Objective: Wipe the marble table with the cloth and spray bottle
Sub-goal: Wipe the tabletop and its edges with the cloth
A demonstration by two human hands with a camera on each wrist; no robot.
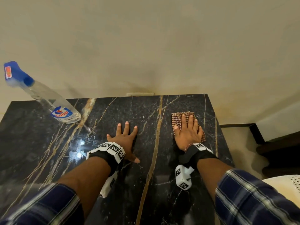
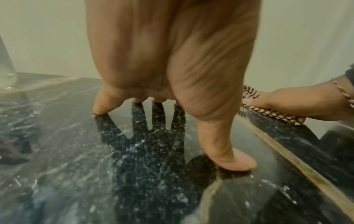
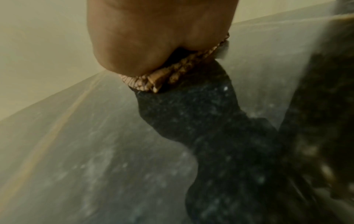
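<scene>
A black marble table (image 1: 113, 184) with gold veins fills the lower half of the head view. My right hand (image 1: 188, 132) lies flat with straight fingers on a brown checked cloth (image 1: 177, 118) near the table's far right corner, pressing it down. In the right wrist view the cloth (image 3: 172, 74) shows bunched under my palm. My left hand (image 1: 126, 137) rests spread on the bare marble at mid-table, fingertips (image 2: 99, 109) and thumb touching the surface. A clear spray bottle (image 1: 48, 98) with a blue trigger head stands at the far left, away from both hands.
A beige wall (image 1: 146, 46) runs along the table's far edge. To the right the table ends at an edge (image 1: 222, 130), with floor, dark furniture (image 1: 276, 143) and a white perforated object (image 1: 290, 184) beyond. Wet streaks glint on the marble left of my left hand.
</scene>
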